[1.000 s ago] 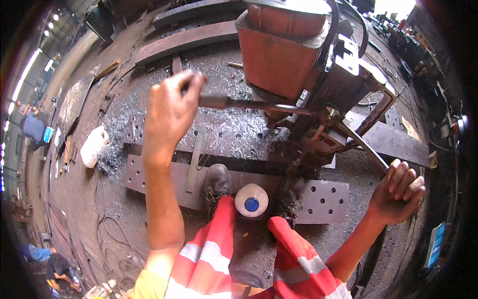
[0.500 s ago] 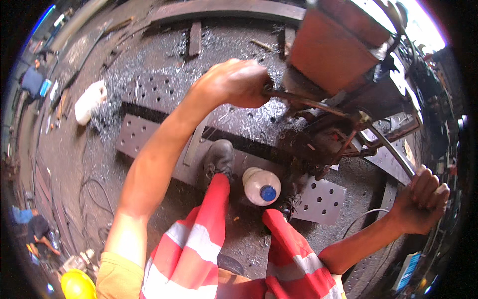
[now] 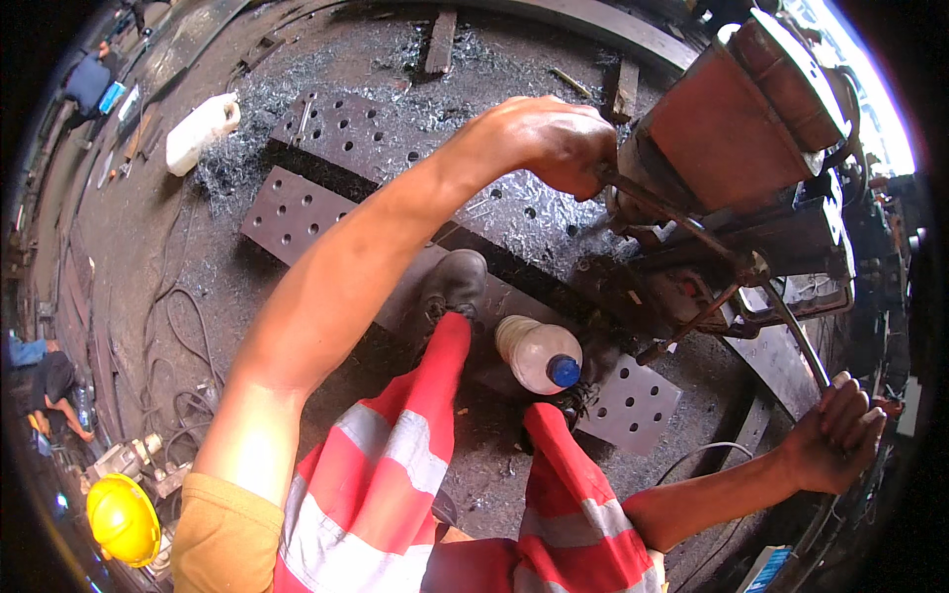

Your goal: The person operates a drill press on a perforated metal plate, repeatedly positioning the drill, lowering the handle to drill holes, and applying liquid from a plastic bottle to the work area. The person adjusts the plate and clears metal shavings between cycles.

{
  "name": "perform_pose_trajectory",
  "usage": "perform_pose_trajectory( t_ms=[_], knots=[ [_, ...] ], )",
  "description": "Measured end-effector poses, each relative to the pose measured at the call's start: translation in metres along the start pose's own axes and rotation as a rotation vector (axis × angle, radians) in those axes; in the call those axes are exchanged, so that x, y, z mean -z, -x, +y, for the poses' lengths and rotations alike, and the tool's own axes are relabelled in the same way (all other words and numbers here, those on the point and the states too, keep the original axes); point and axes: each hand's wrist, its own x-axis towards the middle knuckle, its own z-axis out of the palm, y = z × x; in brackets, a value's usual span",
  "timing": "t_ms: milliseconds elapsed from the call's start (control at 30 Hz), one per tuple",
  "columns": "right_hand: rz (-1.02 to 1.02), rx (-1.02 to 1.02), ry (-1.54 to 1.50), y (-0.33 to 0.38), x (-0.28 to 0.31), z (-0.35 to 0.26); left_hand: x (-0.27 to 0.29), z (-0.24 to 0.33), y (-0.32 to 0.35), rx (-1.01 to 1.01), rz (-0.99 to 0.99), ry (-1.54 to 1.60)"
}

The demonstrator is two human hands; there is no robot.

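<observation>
My left hand (image 3: 563, 143) is closed round the end of a metal lever (image 3: 682, 222) on a drilling machine (image 3: 717, 124) with a worn orange-red body. That lever runs down to a hub (image 3: 751, 269) at the machine's side. Another bar (image 3: 799, 341) leaves the hub toward the lower right, where my right hand (image 3: 835, 435) wraps its end. A third, shorter spoke (image 3: 692, 324) points down-left from the hub. Under the machine lie dark steel plates (image 3: 638, 395) with rows of round holes. The drill's cutting end is hidden from this view.
A plastic bottle (image 3: 539, 356) with a blue cap stands between my feet. Metal shavings (image 3: 232, 163) litter the floor beside a white jug (image 3: 203, 133). Cables (image 3: 193, 331) and a yellow helmet (image 3: 124, 519) are at left. Another person (image 3: 54, 385) is at the far left.
The whole view has shifted and tilted, so the machine and my left hand appear farther right. Both hands keep their hold on the bars; any turn of the lever is slight.
</observation>
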Motion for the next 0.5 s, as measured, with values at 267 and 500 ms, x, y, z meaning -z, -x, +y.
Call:
perform_pose_trajectory(
  t_ms=[267,500],
  knots=[
    [-0.059,-0.036,-0.014,-0.001,0.000,-0.002,-0.002,0.000,-0.001,-0.018,0.019,0.032],
    [-0.110,-0.118,-0.107,-0.003,0.007,-0.007,-0.001,0.001,-0.001,0.005,-0.005,0.038]
  ],
)
